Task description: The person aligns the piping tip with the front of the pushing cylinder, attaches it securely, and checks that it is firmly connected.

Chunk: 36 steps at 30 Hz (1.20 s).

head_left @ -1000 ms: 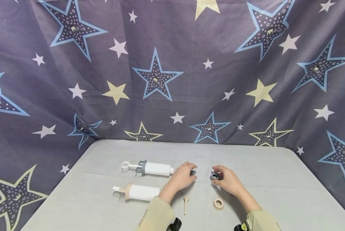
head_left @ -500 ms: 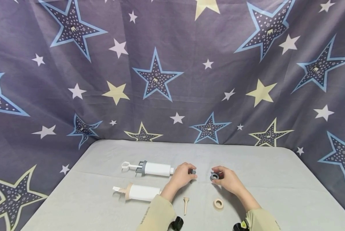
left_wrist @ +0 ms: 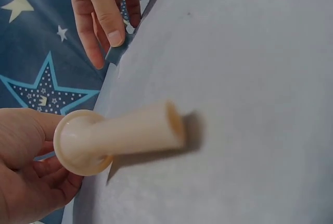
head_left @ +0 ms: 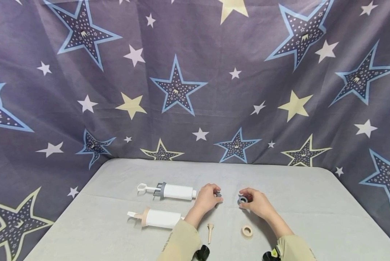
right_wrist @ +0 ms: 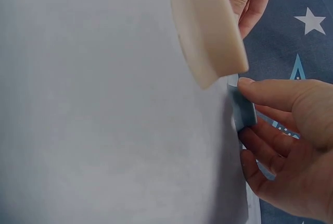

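Observation:
Between the thumb and fingers of my left hand [head_left: 207, 197] is a small dark grey piece [head_left: 218, 194], mostly hidden, so its full shape does not show. My right hand [head_left: 257, 203] pinches a dark grey ring [head_left: 243, 199] by its edge, just above the table. The right wrist view shows that same grey ring [right_wrist: 243, 109] between thumb and fingers. Nearer to me lie a beige funnel-ended tube [head_left: 210, 232], large in the left wrist view, and a beige ring [head_left: 247, 231]. The hands are apart, facing each other.
Left of my left hand lie two white-barrelled syringe-like presses: one with a grey collar and white handle [head_left: 178, 191], the other with a beige collar [head_left: 163, 219]. They rest on a pale cloth-covered table [head_left: 299, 203]. A star-patterned curtain [head_left: 195, 72] hangs behind.
My left fingers have turned slightly around the small dark grey piece, and the left wrist has shifted a little right. The right hand with the grey ring barely moves.

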Motion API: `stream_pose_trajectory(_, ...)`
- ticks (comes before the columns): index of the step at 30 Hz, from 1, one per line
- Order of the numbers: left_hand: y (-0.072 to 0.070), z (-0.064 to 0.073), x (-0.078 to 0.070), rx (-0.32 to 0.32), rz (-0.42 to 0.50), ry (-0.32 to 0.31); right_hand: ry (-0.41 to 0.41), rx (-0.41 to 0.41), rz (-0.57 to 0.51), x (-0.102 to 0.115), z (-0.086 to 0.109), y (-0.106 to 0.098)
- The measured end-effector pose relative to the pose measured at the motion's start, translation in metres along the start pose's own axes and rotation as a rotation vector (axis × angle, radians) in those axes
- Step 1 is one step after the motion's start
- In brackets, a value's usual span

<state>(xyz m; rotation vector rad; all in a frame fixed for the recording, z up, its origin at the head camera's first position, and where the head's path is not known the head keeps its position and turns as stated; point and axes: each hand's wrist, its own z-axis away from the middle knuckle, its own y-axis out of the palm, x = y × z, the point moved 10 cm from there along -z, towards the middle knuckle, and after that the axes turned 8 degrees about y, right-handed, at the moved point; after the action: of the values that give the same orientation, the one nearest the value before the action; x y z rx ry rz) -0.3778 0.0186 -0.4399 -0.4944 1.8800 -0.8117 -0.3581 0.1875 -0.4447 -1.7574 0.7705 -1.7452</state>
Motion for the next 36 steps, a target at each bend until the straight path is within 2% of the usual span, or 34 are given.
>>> stream_pose_trajectory(6, 0.002, -0.003, 0.003, -0.005, -0.01, -0.012, 0.012, 0.006, 0.001, -0.002, -0.001, 0.001)
stream_pose_trajectory(15, 0.0, -0.002, 0.006, -0.048, 0.104, -0.015, 0.013, 0.007, -0.01, -0.002, -0.001, 0.001)
stream_pose_trajectory(26, 0.0, 0.001, 0.012, -0.073, 0.188, -0.018, 0.026, 0.018, -0.024, -0.003, 0.0, 0.003)
stream_pose_trajectory(36, -0.001, 0.003, 0.02, -0.088, 0.242, -0.058, 0.035, 0.026, -0.068, -0.003, 0.002, 0.0)
